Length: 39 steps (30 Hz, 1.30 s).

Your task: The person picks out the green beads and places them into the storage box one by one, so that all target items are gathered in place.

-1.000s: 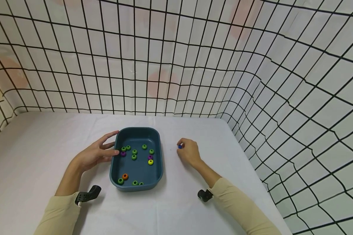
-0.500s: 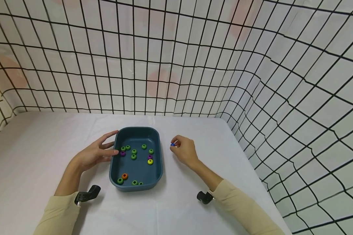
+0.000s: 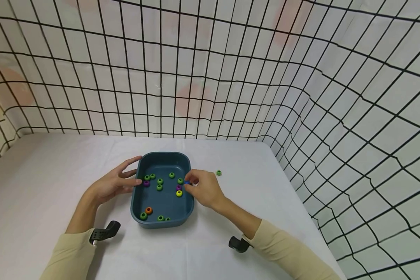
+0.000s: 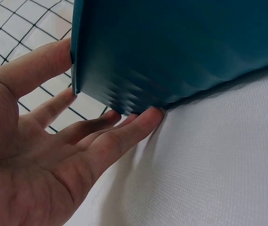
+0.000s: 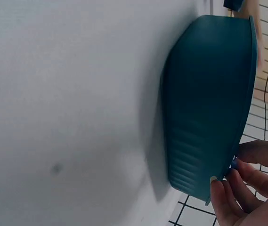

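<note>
A blue-grey rectangular tray (image 3: 169, 204) stands on the white cloth, with several green beads (image 3: 159, 187), two purple beads (image 3: 146, 183), a yellow bead (image 3: 179, 193) and an orange bead (image 3: 148, 210) inside. Spread along the tray's left side, my left hand (image 3: 113, 182) touches it; its thumb lies at the rim and the fingertips rest low against the wall in the left wrist view. At the right rim, my right hand (image 3: 204, 188) pinches a blue bead (image 5: 234, 163) between thumb and finger. The fingers partly cover that bead.
One more green bead (image 3: 219, 172) lies on the cloth (image 3: 231, 214), right of the tray. A black wire grid (image 3: 161, 83) rises along the back and the right side. Each wrist wears a black camera mount (image 3: 105, 231).
My right hand has lifted the blue bead from the cloth and carried it left to the tray's right rim. A green bead on the cloth is now uncovered. My left hand stays put.
</note>
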Motion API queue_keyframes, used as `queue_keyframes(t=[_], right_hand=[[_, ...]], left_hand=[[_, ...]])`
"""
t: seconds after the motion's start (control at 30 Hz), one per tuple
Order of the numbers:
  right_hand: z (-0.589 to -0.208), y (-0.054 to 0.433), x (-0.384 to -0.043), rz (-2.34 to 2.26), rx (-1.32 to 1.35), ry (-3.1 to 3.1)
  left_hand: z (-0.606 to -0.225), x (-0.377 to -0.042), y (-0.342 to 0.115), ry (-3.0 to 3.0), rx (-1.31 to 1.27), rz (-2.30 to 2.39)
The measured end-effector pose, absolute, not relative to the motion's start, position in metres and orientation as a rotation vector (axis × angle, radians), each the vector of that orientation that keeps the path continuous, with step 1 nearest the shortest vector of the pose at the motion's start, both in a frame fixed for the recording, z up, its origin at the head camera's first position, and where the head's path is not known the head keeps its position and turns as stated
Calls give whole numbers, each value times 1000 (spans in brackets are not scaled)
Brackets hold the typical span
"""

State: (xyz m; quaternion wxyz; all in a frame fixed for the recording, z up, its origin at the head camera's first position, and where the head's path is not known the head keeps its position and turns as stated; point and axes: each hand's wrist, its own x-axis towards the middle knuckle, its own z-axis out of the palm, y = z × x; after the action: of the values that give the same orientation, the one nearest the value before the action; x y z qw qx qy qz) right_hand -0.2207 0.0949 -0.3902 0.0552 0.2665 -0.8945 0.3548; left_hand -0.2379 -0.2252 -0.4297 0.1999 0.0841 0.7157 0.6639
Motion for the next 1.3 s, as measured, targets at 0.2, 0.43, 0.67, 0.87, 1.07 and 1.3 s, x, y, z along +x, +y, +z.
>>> queue_keyframes(t=[0.2, 0.43, 0.67, 0.87, 1.07, 1.3], right_hand=[[-392, 95, -220, 1060, 833, -2705], [-405, 109, -242, 1005, 667, -2628], [-427, 146, -273, 982, 384, -2653], [-438, 168, -290, 976, 197, -2777], [-443, 174, -298, 923, 172, -2827], [-445, 169, -300, 912, 187, -2852]], left_hand=[[-429, -237, -224, 2004, 233, 1857], [-429, -235, -224, 2008, 234, 1858], [-430, -236, -222, 1990, 230, 1869], [-430, -237, -223, 2005, 224, 1862], [-430, -236, -225, 1998, 231, 1869], [-431, -236, -225, 2006, 229, 1871]])
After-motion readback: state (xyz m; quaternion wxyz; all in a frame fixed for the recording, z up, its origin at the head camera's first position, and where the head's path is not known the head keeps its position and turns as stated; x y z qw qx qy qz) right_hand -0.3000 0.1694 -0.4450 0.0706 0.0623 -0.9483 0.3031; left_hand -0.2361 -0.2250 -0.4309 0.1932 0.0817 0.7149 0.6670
